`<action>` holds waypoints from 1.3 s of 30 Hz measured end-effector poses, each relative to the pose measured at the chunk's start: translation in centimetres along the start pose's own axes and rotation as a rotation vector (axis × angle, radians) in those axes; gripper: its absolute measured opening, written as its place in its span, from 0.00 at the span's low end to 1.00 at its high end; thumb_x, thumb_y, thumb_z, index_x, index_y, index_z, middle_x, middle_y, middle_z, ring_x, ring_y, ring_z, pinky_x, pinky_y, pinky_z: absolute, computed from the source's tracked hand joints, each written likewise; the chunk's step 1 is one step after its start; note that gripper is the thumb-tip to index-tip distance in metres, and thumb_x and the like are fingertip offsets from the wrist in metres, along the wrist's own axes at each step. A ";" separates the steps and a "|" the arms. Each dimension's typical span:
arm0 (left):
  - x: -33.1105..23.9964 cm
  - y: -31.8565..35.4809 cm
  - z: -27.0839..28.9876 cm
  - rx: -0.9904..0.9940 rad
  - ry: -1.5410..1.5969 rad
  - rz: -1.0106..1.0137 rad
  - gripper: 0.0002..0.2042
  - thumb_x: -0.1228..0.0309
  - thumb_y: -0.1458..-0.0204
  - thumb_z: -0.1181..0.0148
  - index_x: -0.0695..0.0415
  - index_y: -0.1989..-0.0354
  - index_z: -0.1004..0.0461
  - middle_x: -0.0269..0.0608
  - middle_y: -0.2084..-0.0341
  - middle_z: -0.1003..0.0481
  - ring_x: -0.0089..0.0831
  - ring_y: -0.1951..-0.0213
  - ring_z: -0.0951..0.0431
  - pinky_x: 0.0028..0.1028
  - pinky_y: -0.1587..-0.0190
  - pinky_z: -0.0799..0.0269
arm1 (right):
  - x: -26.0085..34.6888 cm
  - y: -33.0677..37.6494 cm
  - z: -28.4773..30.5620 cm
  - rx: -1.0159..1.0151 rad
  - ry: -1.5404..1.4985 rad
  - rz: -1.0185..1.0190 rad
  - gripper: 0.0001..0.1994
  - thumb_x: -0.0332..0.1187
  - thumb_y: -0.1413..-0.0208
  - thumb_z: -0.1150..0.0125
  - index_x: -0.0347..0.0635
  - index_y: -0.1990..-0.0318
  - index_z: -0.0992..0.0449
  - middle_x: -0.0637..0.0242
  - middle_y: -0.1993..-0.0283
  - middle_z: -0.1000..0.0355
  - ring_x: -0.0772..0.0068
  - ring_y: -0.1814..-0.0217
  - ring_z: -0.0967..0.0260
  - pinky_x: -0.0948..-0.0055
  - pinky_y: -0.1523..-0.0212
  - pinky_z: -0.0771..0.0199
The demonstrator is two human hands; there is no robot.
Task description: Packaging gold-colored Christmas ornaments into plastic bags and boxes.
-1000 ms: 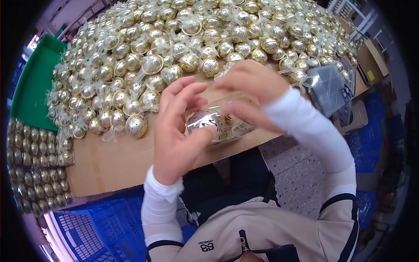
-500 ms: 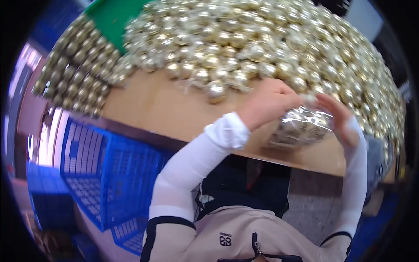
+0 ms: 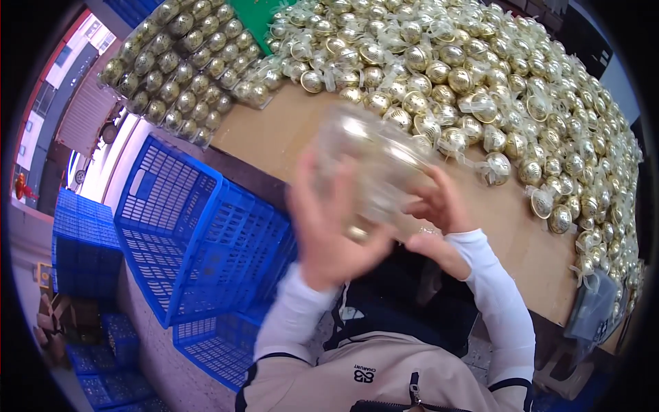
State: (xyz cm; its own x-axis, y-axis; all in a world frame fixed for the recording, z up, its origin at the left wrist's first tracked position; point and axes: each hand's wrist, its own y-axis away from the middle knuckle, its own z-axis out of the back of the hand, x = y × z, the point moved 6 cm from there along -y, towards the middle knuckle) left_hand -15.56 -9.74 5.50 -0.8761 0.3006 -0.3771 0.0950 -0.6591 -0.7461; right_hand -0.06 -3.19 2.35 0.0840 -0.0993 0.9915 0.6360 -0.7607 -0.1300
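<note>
Holding up a clear, box-shaped plastic pack (image 3: pixel 374 161) with gold-coloured contents, blurred, over the near edge of the brown, cardboard-topped bench (image 3: pixel 515 237). Supporting it at its near left side with the bare left hand (image 3: pixel 335 240), with fingers spread against the plastic and thumb stretched rightward along the lower side. Reaching to the right side of the pack with the bare right hand (image 3: pixel 447 214), with fingers bent and slightly parted and thumb held apart below them; cannot tell whether pinching the plastic or only just beside it. Wearing white sleeves (image 3: pixel 504 302) on both forearms.

Facing a broad heap of round, shiny gold balls with pale, sheer ribbons (image 3: pixel 467 82), spread along the far edge of the bench and round to its right end. Flanked at the left end by stacked clear plastic packs of gold balls (image 3: pixel 182 65), and just beyond these by a green plastic tray (image 3: pixel 254 20). Bordered near the near right corner by dark, translucent plastic boxes (image 3: pixel 594 305), and below the near left edge by blue, lattice-sided plastic crates (image 3: pixel 233 240).
</note>
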 end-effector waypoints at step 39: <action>13.4 -12.8 -2.5 0.361 -0.315 -0.131 0.18 0.66 0.44 0.48 0.62 0.47 0.36 0.57 0.48 0.35 0.47 0.48 0.33 0.40 0.46 0.39 | 5.6 48.2 35.5 -1.576 1.178 -1.291 0.57 0.61 0.73 0.32 0.52 0.34 0.57 0.43 0.32 0.63 0.41 0.33 0.56 0.56 0.39 0.47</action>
State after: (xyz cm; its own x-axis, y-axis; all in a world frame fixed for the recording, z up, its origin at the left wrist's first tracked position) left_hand -27.39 4.42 8.60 -0.9753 0.2102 -0.0672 -0.1461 -0.8433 -0.5171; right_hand 58.29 -17.59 1.58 -0.3974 0.8991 0.1837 -0.9156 -0.3754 -0.1437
